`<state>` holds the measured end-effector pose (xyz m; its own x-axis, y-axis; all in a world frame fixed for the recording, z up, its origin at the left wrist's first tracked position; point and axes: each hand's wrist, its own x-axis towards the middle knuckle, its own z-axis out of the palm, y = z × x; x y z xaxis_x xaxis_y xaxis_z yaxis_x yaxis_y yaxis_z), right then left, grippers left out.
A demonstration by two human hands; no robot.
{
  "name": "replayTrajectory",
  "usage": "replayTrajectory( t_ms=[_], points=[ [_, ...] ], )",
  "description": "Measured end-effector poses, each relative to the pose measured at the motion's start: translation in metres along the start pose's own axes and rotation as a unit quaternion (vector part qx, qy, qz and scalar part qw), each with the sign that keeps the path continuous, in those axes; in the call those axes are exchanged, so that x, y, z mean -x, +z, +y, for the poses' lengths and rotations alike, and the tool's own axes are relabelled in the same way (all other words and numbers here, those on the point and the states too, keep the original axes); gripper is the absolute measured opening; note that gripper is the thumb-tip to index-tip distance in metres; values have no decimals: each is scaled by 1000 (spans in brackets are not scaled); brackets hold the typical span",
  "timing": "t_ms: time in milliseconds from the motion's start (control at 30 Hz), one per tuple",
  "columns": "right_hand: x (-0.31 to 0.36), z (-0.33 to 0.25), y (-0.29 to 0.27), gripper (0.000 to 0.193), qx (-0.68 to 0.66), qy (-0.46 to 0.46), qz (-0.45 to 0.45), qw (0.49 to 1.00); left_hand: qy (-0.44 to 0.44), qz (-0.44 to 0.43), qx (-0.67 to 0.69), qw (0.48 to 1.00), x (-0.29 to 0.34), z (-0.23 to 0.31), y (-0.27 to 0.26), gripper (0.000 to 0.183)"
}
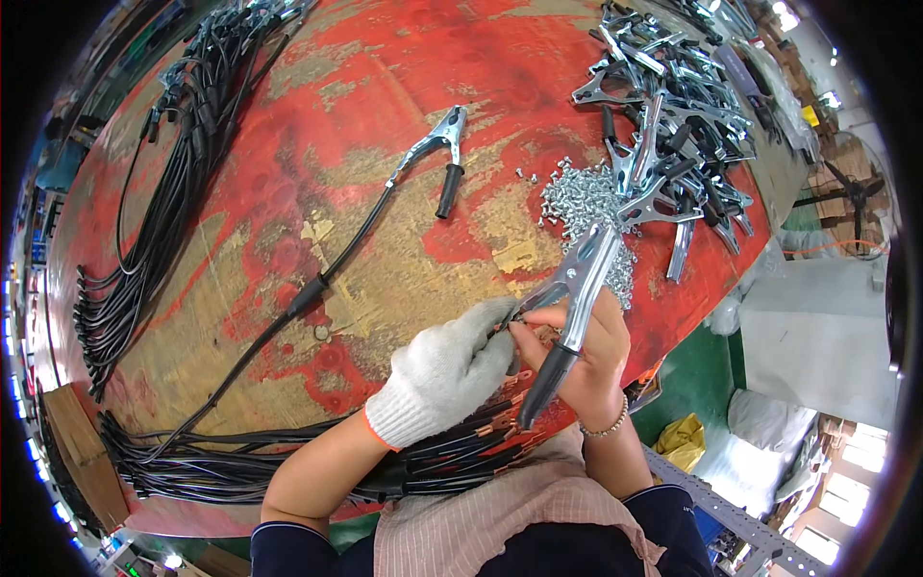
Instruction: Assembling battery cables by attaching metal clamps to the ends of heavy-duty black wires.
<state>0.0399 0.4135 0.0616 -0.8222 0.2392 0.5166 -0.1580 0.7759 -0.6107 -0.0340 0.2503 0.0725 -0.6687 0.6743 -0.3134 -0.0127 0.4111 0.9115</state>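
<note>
A silver metal spring clamp with one black handle grip stands at a slant over the near right of the table. My right hand, bare with a beaded bracelet, is closed around it. My left hand, in a white knit glove, is closed close beside it. The fingertips of both hands meet at the clamp's ungripped arm; the small part pinched there is too hidden to make out. Below my hands lies a bundle of black cables with copper lugs at their ends.
Another clamp, joined to a black cable, lies mid-table. Loose screws are heaped beside a pile of clamps at the far right. More black cables lie along the left of the red, worn table.
</note>
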Motion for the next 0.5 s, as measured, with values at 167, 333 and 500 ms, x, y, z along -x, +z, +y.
replayTrajectory(
  t_ms=[167,333,500],
  points=[
    [6,2,5,24,-17,6,12,1000,31,9,-35,999,-1,-1,0,36],
    [8,6,7,27,-11,-3,13,1000,0,-8,-19,1000,-1,1,0,36],
    [7,6,1,28,-32,-59,12,998,27,7,-36,999,0,0,0,36]
  ],
)
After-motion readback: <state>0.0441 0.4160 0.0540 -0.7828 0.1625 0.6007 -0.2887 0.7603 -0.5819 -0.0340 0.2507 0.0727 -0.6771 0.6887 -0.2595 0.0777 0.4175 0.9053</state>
